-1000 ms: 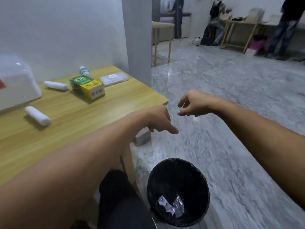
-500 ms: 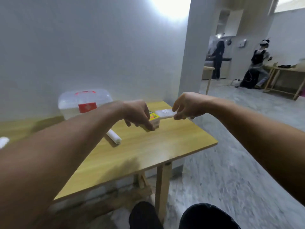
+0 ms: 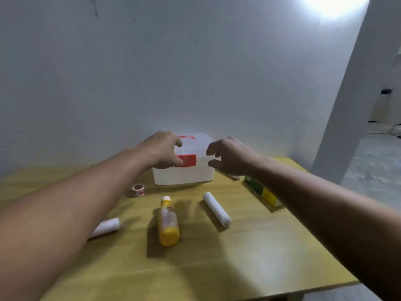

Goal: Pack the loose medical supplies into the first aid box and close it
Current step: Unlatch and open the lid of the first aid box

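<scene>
- Translucent white plastic first aid box [image 3: 184,174] sits closed at the back of the wooden table [image 3: 249,257], against the wall; red latch [image 3: 188,160] on its front, red handle on top
- left hand [image 3: 161,152] rests on the box's left top corner; its fingers are curled, thumb touching the latch
- right hand [image 3: 231,156] hovers just beside the box's right side; fingers bent and spread, holding nothing
- loose on the table: yellow bottle [image 3: 167,222] lying flat; white gauze roll [image 3: 216,209] to its right; second roll [image 3: 106,227] partly behind the left forearm; tape ring [image 3: 138,189]; green-yellow carton [image 3: 263,192] under the right forearm
</scene>
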### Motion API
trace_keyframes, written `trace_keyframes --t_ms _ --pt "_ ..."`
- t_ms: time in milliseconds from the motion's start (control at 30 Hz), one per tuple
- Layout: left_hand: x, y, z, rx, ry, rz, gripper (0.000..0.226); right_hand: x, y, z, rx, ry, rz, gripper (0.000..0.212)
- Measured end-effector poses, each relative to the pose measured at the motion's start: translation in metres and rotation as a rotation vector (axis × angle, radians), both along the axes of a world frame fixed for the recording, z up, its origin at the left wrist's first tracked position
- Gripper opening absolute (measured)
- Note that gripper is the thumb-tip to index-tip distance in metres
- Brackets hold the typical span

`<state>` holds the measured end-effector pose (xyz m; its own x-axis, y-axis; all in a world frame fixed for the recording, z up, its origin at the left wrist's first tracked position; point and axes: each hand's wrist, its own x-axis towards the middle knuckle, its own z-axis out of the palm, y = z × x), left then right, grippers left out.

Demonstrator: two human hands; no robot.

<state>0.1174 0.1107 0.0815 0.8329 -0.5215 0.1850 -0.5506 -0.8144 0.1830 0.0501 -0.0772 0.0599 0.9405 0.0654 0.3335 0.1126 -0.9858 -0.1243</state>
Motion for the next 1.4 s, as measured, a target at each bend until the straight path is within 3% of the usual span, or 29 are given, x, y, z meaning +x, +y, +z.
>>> trace_keyframes --t_ms 200,400,633,833,1000,1233,1400 --pt "0.035 0.002 -0.019 -0.062 -0.015 0.032 0.070 0.039 -0.001 -0.019 -0.126 -0.121 0.093 0.041" --pt "0.058 0.006 -0.040 -0.136 -0.016 0.024 0.068 0.059 -0.006 -0.043 -0.263 -0.161 0.141 0.066" --pt "0.060 0.016 -0.043 -0.152 -0.036 0.004 0.068 0.057 -0.006 -0.058 -0.402 -0.366 0.188 0.046" --pt "0.057 0.018 -0.046 -0.122 -0.053 0.002 0.064 0.062 -0.005 -0.070 -0.466 -0.437 0.256 0.046" --pt "0.055 0.014 -0.052 -0.180 -0.086 0.019 0.058 0.071 -0.011 -0.085 -0.466 -0.610 0.306 0.039" --pt "0.058 0.012 -0.042 -0.157 -0.049 0.053 0.064 0.084 -0.025 -0.071 -0.617 -0.830 0.553 0.035" --pt "0.053 0.009 -0.045 -0.136 -0.066 0.071 0.065 0.085 -0.023 -0.070 -0.678 -0.856 0.572 0.032"
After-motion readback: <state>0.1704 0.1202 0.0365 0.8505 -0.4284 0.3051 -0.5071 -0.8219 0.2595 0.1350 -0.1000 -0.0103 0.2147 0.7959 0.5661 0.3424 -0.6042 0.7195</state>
